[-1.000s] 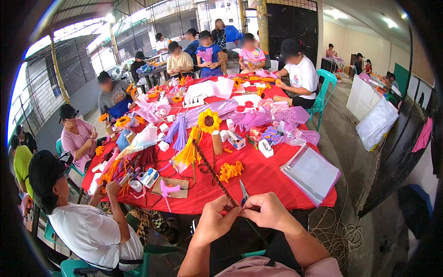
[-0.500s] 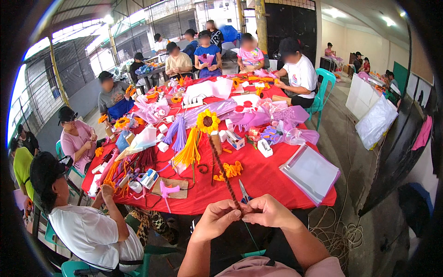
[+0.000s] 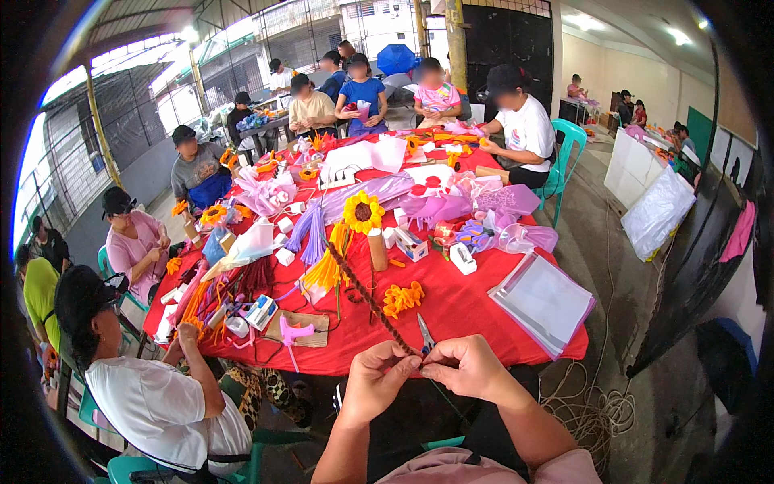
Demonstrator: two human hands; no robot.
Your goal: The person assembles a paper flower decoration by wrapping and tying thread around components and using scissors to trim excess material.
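My left hand (image 3: 377, 381) and my right hand (image 3: 466, 368) meet at the near edge of the red table (image 3: 468, 310). Both pinch the lower end of a long brown twisted fuzzy stem (image 3: 367, 297) that slants up and away to the left over the table. Small scissors (image 3: 425, 333) lie on the cloth just beyond my right hand. A cluster of orange fuzzy pieces (image 3: 401, 298) lies a little farther out. A made sunflower (image 3: 364, 212) stands upright in the table's middle.
Clear plastic sheets (image 3: 544, 301) lie at the right corner. A glue gun (image 3: 291, 331) and bundles of yellow and purple stems (image 3: 318, 246) lie left. Several people sit around the table; one in a white shirt (image 3: 157, 407) sits at my left. Cord coils on the floor (image 3: 592, 411).
The brown stem has swung leftward, its far tip now pointing more to the left. My hands stay together at the table edge, shifted slightly.
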